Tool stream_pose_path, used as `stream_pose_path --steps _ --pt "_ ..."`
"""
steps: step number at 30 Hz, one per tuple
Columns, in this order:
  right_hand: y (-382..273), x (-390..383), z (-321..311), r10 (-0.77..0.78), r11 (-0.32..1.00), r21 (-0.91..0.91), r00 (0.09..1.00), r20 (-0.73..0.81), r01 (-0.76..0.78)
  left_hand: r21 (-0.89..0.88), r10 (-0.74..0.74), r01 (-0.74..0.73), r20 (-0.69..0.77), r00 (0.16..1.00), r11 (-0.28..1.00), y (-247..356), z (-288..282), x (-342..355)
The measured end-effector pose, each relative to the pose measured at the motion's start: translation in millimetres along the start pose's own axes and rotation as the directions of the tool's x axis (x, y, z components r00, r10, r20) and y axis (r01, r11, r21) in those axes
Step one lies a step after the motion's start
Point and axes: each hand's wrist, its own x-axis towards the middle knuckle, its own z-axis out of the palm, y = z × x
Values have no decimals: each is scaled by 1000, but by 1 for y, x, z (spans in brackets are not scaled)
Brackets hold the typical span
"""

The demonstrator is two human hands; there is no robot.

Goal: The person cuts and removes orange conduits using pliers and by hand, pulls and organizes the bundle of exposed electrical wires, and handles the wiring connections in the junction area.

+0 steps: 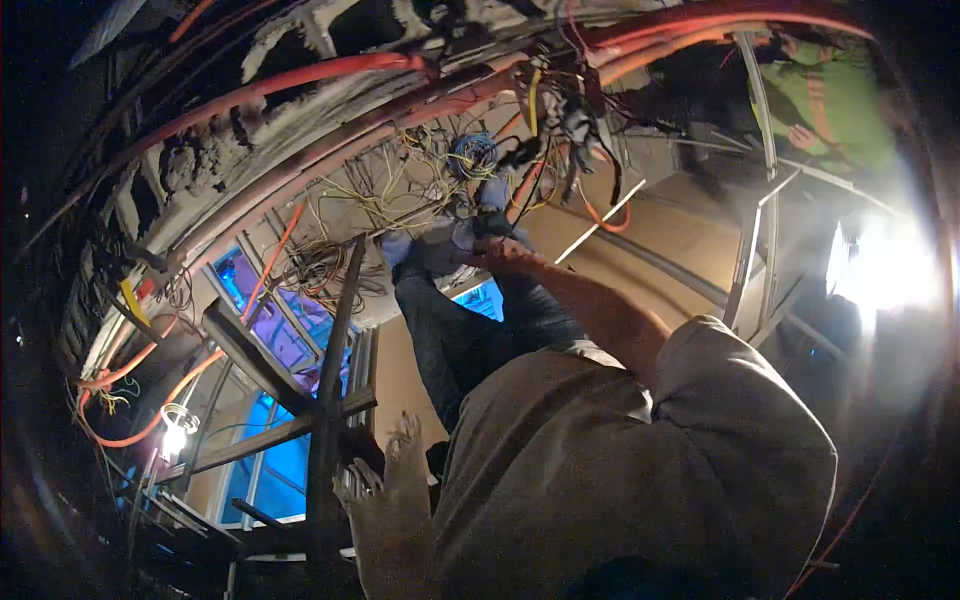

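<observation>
This side of the yellow wires, my right hand looks curled, grip unclear; farther back, my left hand is spread, seemingly empty. I'd brace first.

1. And there it was: not one word, label, number or sign could be read anywhere in view!
</observation>
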Motion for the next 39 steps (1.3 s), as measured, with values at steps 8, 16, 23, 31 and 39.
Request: stream_pose_path --steps 8,16,23,31,39 --pt "-41 -130 -38 524 692 630 846 -103 -352 62 50 -45 -84 995 997 -13 -24 -6" --pt "-123 -106 -134 370 -118 988 919 138 -101 83 151 -140 -144 978 987 -18 -32 -2" --pt "-185 -136 -214 -31 -232 968 996 88 -93 -125 140 -120 166 976 985 -15 18 -28" --pt "-178 -135 -182 -171 108 991 981 96 -78 -357 190 12 523 831 934 2 50 1" --pt "-210 -160 -237 -68 -109 994 998 11 -18 -109 809 -823 295 509 558 175 60 31"
